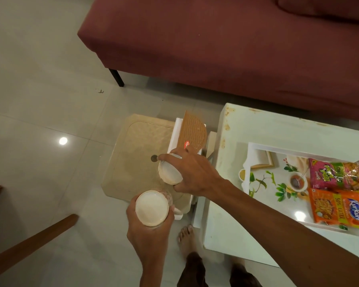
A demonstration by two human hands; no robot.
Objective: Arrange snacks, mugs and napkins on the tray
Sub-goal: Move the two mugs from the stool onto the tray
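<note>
The maroon sofa (pixel 216 48) runs behind everything. In front of it stands the white table (pixel 257 125), and off the table's left edge a beige stool (pixel 137 146) sits lower down. The floral tray (pixel 263 195) lies on the table with its long axis running left to right, and its right end is cut off by the frame. Two snack packets lie at that end, a pink-and-green packet (pixel 338 175) toward the far edge and an orange packet (pixel 340 206) toward the near edge, overlapping where they meet. The left half of the tray is bare. A brown napkin holder (pixel 193 133) with white napkins (pixel 175 133) stands at the stool's far right corner. Our right hand (pixel 193 175) is curled over the side of one mug (pixel 169 172) above the stool's right edge, the mug's mouth tipped toward the left. We cannot tell whether it rests on the stool or is lifted. Our left hand (pixel 149 235) wraps around the second mug (pixel 151 206) from below, holding it upright just off the stool's near right corner. We judge the snacks placed and the mugs and napkins not yet. The tray lies to the right of both hands, and the right hand is the nearer one. The bare left end faces us, so we expect both mugs to cross the table's left edge to reach it.
</note>
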